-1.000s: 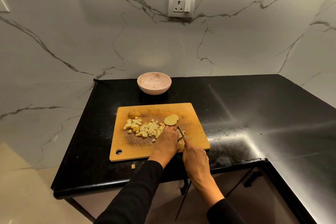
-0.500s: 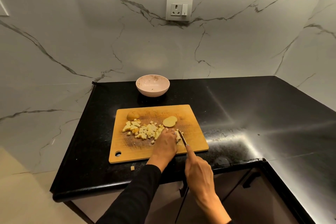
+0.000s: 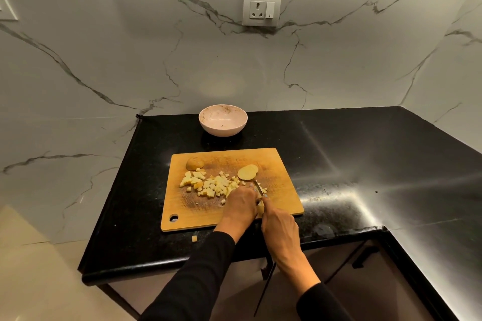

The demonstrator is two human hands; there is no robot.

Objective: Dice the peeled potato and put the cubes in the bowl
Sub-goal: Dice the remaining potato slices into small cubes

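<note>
Moved: knife (image 3: 258,186) tip now further fwd vs 0.5 s ago.
R hand (image 3: 279,229): fingers curled on knife.
L hand (image 3: 241,203): fingers curled on potato piece (image 3: 260,209), board (image 3: 281,185) front edge.
Cubes (image 3: 211,185): board centre.
Bowl (image 3: 223,120): worktop back edge.

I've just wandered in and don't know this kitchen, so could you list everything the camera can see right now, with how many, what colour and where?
countertop: one, black and glossy, L-shaped along the marble walls
cutting board: one, wooden, on the counter's near part
potato cubes: a heap, pale yellow, left-centre of the board
stray cube: one, pale yellow, on the counter just off the board's near edge
potato slices: about two stacked, pale yellow, behind the hands
potato end piece: one, brownish, board's far left
bowl: one, pale pink, behind the board; no cubes in it
wall socket: one, white, on the back wall
knife: one, metal blade, beside the left hand
left hand: steadying potato on the board
right hand: gripping the knife
</note>
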